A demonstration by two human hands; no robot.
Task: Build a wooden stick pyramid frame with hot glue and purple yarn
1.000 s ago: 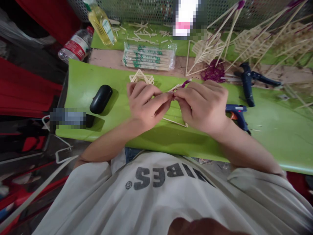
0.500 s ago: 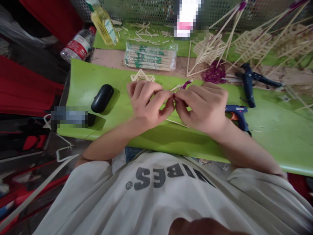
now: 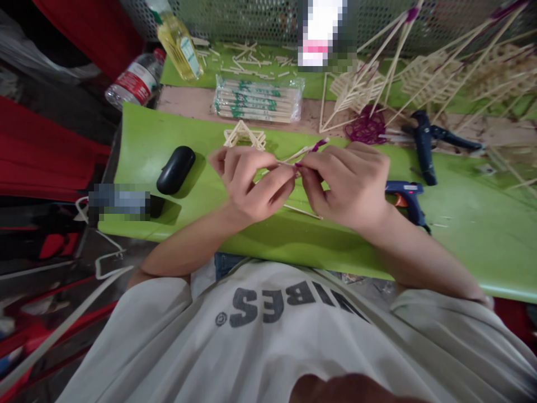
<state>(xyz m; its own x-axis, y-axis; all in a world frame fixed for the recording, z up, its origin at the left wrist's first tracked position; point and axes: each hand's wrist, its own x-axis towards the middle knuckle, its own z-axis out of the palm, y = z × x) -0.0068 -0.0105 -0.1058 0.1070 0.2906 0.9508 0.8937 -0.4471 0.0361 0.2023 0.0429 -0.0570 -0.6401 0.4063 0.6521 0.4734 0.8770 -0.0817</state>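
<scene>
My left hand [image 3: 254,182] is closed in a pinch on a thin wooden stick, a short piece of which shows above the fingers. Fingertips of my right hand [image 3: 348,182] press together on a bit of purple yarn [image 3: 298,165] right beside it. The fingers hide most of what is held. Just behind the hands lie thin sticks with a purple-wrapped end [image 3: 320,144]. A small frame of glued sticks [image 3: 244,136] stands behind my left hand. Below the fingertips a loose stick [image 3: 302,211] rests on the green tabletop [image 3: 268,240].
Right of my right hand lies a blue glue gun [image 3: 406,198], with dark-handled pliers [image 3: 425,148] behind it. A purple yarn tangle [image 3: 366,126], stick lattices [image 3: 358,87] and packaged sticks [image 3: 259,99] sit farther back. A black case [image 3: 176,169] and bottles [image 3: 180,45] are at left.
My left fingertips have shifted slightly left, away from the right ones. More of the stick and the purple yarn shows between them. My right hand has stayed nearly still.
</scene>
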